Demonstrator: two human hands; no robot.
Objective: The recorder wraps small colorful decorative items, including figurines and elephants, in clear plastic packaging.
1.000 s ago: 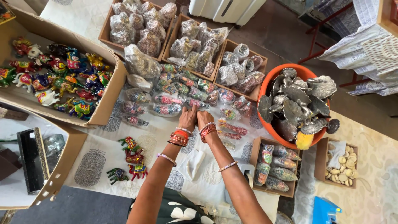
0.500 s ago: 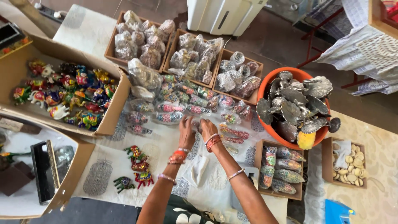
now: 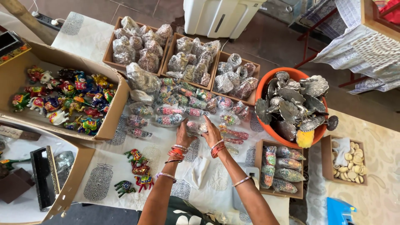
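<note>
The left hand and right hand close together around one clear plastic packet of small colourful pieces, held just over the cloth-covered bench. More such packets lie in rows just beyond it — past those, three cardboard trays of wrapped bundles. Right of the held packet stands an orange tub of silver metal pieces.

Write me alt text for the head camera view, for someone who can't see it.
Seen from above, a left hand and right hand together hold a small plastic-wrapped packet over a white cloth spread with similar packets. Around them sit a cardboard box of painted figurines, trays of wrapped bundles and an orange tub of metal leaf dishes.
</note>
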